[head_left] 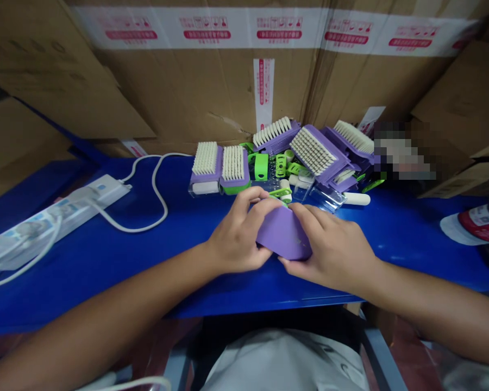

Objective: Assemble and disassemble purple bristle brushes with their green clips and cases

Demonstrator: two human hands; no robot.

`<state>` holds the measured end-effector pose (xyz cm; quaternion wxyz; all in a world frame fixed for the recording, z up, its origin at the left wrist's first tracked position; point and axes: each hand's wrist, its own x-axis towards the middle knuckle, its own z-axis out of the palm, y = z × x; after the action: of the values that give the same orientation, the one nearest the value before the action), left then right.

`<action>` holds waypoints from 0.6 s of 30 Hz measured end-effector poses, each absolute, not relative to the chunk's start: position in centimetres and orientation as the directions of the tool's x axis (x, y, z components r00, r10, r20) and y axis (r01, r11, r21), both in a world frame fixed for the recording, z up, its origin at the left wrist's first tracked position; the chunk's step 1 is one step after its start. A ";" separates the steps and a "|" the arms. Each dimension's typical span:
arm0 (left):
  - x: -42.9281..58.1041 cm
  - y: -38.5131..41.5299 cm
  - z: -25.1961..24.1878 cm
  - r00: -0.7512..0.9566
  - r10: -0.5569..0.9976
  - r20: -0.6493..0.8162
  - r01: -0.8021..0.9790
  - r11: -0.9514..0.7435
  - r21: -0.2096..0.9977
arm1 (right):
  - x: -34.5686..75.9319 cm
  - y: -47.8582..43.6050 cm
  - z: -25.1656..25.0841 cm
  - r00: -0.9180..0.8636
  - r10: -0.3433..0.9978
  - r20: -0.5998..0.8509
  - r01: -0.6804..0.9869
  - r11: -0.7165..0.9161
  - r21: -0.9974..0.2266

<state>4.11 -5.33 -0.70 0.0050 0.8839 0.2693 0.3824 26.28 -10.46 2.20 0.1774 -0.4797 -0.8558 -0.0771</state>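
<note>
Between my two hands is a purple plastic piece, smooth on the side facing me, held above the blue table. My left hand grips its left side, thumb below and fingers over the top. On the right side my right hand closes round it the same way. A bit of green shows at its far edge; its underside is hidden. Just beyond lie purple brush heads with white bristles, two of them side by side at the left. Among them are green plastic parts and clear plastic pieces.
A white power strip with plugs and a looping white cable lies on the left of the blue table. Cardboard boxes wall off the back. A red-labelled bottle lies at the right.
</note>
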 end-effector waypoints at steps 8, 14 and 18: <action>2.8 -3.4 -0.5 0.728 0.196 0.657 0.277 -0.961 -0.020 | 28.3 -9.0 3.2 -0.738 0.502 0.450 0.658 0.682 0.318; 2.0 -3.5 0.6 0.675 0.013 0.737 0.210 -0.962 -0.175 | 28.7 -8.5 3.6 -0.742 0.338 0.579 0.609 0.701 0.371; 1.8 -4.1 2.0 0.692 -0.062 0.720 0.209 -0.937 -0.281 | 28.7 -8.5 3.8 -0.756 0.212 0.619 0.554 0.710 0.434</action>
<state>1.77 -4.15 1.97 -0.1734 0.9032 0.0408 0.3906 28.68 -8.51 3.81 0.2735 -0.2167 -0.8834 -0.3128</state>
